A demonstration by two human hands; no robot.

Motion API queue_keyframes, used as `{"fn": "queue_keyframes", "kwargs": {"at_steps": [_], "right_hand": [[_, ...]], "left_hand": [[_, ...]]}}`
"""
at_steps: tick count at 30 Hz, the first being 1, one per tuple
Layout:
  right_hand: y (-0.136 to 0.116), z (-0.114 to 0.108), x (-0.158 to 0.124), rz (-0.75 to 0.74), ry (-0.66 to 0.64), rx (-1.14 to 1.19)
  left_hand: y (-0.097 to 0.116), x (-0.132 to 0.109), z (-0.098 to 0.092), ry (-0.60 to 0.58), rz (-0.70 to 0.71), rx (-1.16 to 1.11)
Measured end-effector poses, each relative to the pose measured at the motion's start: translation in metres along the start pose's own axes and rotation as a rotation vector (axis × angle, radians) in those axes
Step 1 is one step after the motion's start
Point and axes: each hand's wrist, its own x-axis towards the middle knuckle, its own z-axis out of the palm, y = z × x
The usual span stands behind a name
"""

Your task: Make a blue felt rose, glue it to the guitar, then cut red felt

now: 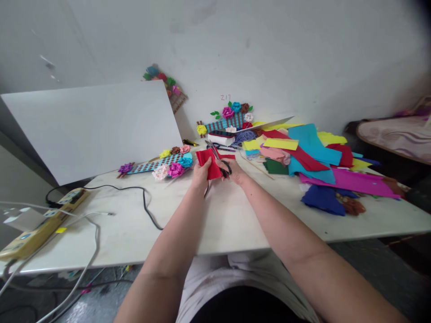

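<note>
A piece of red paper (213, 169) is held in my left hand (201, 173), thumb on its near face. My right hand (235, 170) grips black-handled scissors (225, 167), their blades pointing up and to the left beside the red paper. Another strip of red (227, 156) shows behind the scissors; I cannot tell whether it is joined to the held piece. To the left lies a woven turquoise-and-brown strip (151, 164) with flowers, among them a magenta paper flower (175, 169).
Coloured paper sheets (313, 148) are heaped on the right of the white table (232, 224). A white board (94, 130) leans at the back left. On the left edge lie a yellow power strip (43, 226) and a black cable (144, 202). A flower-decorated woven piece (225, 122) rests against the wall.
</note>
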Motion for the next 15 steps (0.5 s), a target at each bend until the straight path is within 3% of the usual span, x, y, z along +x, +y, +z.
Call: {"fn": "queue_keyframes", "kwargs": {"at_steps": [8, 15], "right_hand": [[-0.0019, -0.0030, -0.0006, -0.052, -0.071, 0.046], [-0.0039, -0.0100, 0.0026, -0.079, -0.020, 0.099]], "left_hand": [[0.0007, 0.0012, 0.0010, 0.056, 0.012, -0.009], [0.0015, 0.0013, 0.0037, 0.133, -0.016, -0.004]]}}
